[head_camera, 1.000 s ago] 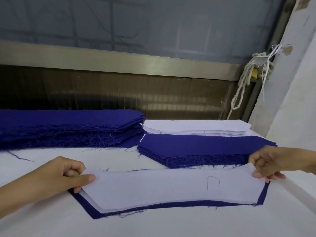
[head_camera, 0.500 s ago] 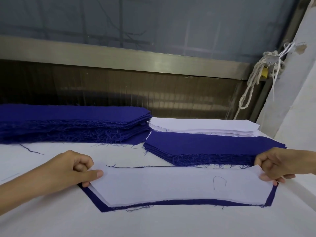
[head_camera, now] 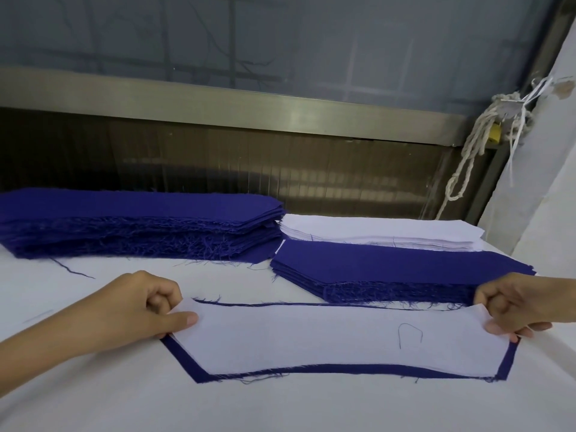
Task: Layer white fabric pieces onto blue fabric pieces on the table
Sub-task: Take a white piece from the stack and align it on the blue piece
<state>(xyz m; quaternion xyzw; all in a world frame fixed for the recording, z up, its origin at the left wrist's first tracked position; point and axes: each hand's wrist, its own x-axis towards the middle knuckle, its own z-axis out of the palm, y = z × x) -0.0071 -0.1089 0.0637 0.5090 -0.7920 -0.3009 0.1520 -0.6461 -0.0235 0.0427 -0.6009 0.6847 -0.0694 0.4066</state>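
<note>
A long white fabric piece (head_camera: 327,341) lies on top of a blue fabric piece (head_camera: 193,364) on the white table (head_camera: 280,406); the blue shows as a narrow border along the left, front and right edges. My left hand (head_camera: 146,307) pinches the white piece's left end between thumb and fingers. My right hand (head_camera: 511,304) pinches its right end. A dark loose thread (head_camera: 410,333) lies curled on the white piece.
Behind lie a tall stack of blue pieces (head_camera: 140,226) at left, a lower blue stack (head_camera: 399,269) at right, and a stack of white pieces (head_camera: 380,232) beyond it. A metal rail (head_camera: 249,104) and a knotted rope (head_camera: 473,145) stand at the back.
The white piece has slid toward the near edge over the blue piece, leaving a thinner blue border in front and a blue line at the back. Both hands kept their pinch.
</note>
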